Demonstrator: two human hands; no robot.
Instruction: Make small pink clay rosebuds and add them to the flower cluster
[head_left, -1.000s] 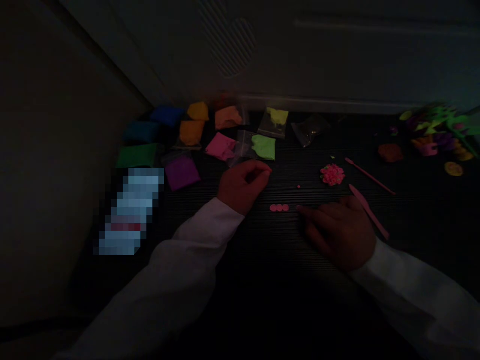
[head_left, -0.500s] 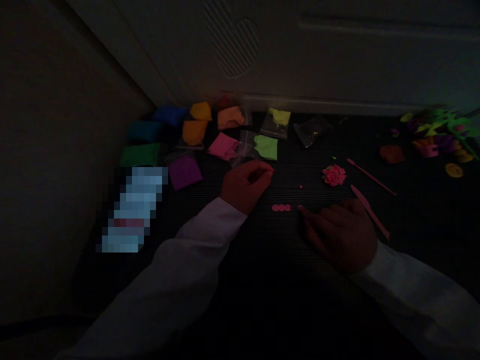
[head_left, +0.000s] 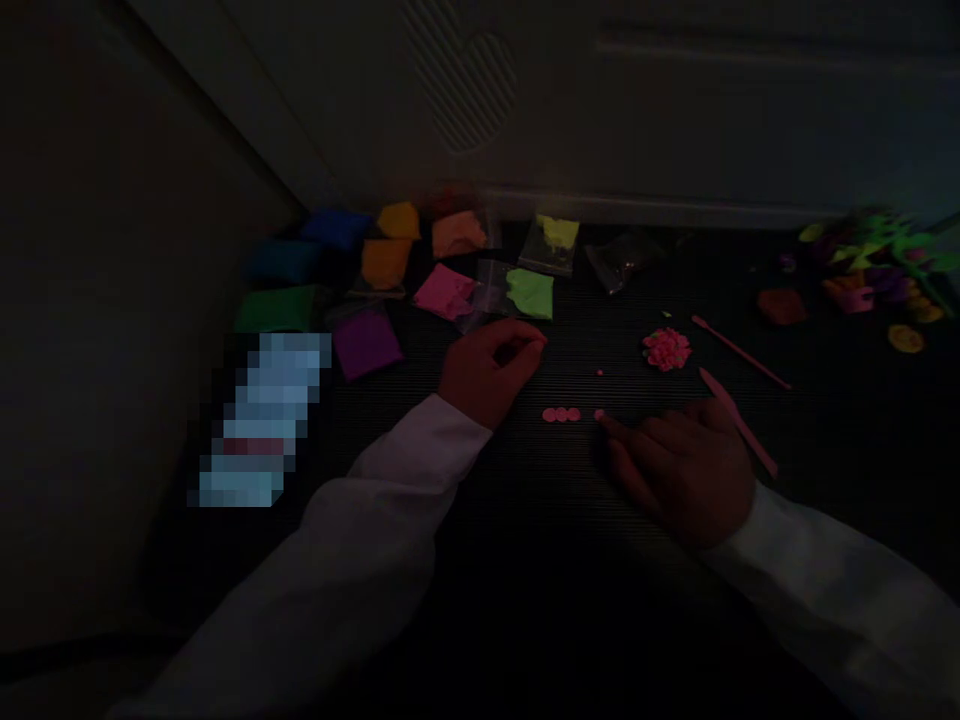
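Observation:
In the dim head view my left hand [head_left: 487,372] is closed in a pinch, thumb against forefinger. Whatever lies between those tips is too dark to make out. My right hand [head_left: 679,470] rests low on the dark tabletop with its index finger stretched out and the other fingers loosely curled. That fingertip touches a small pink clay disc [head_left: 599,414]. Left of it, three flat pink clay discs [head_left: 562,415] lie in a row, edges touching. A tiny pink clay ball [head_left: 600,373] sits above, between the hands. Beyond my right hand is a pink clay flower [head_left: 667,350] with many petals.
A pink modelling knife [head_left: 739,422] and a thin pink modelling tool [head_left: 741,352] lie at the right. Bags of coloured clay, including purple [head_left: 367,343] and light green [head_left: 531,293], line the back left. A lit, blurred screen [head_left: 262,415] stands left. Colourful clay figures [head_left: 874,270] stand far right.
The small disc at my right index fingertip shows rounder and more fully than before. My left hand keeps its pinch in nearly the same place. The whole view has shifted slightly.

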